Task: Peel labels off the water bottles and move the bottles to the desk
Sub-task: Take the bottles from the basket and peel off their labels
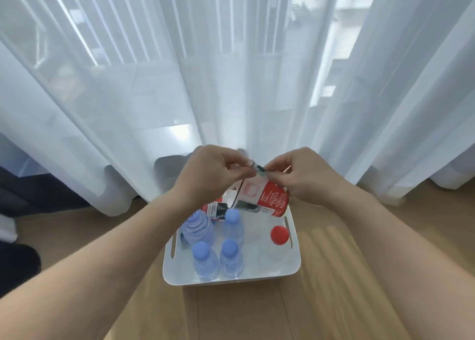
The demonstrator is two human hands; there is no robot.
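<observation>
Left hand (208,172), right hand (303,175): label (264,198) crosswise

Both bare forearms are extending forward and converging. Left hand (213,171) and right hand (304,176), fingers curled, are each pinching a red-and-white plastic label (270,198).

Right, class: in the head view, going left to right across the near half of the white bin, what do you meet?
Left handle slot → front-left blue-capped bottle → front-right blue-capped bottle → red-capped bottle. The rear bottles overlap these, so they are left out.
</observation>
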